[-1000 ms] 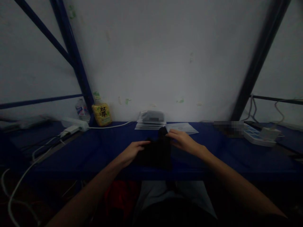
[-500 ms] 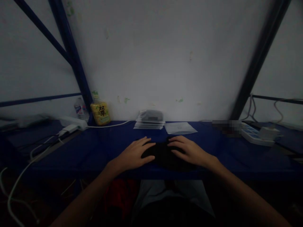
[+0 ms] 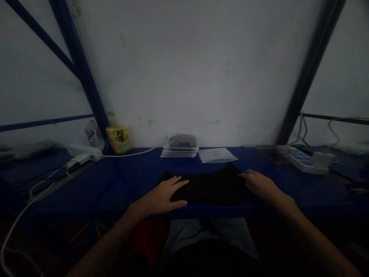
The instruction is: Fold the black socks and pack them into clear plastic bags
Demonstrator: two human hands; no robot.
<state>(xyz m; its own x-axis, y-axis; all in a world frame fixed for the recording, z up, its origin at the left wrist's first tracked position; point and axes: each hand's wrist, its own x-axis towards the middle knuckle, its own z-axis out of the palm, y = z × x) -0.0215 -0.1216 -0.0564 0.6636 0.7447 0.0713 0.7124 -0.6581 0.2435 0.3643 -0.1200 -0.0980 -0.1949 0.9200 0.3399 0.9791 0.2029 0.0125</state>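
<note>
Black cloth (image 3: 215,188), one, two hands (image 3: 163,197) (image 3: 261,185) on it: left wide, right pinched at edge

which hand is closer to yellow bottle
Left. The left hand, on the black cloth, is in front and to the right of the yellow bottle; the right hand, at the cloth's edge, is farther right.

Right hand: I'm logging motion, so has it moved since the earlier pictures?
Yes, rightward: the right hand, earlier in front of the flat pale packet, is now to its right.
</note>
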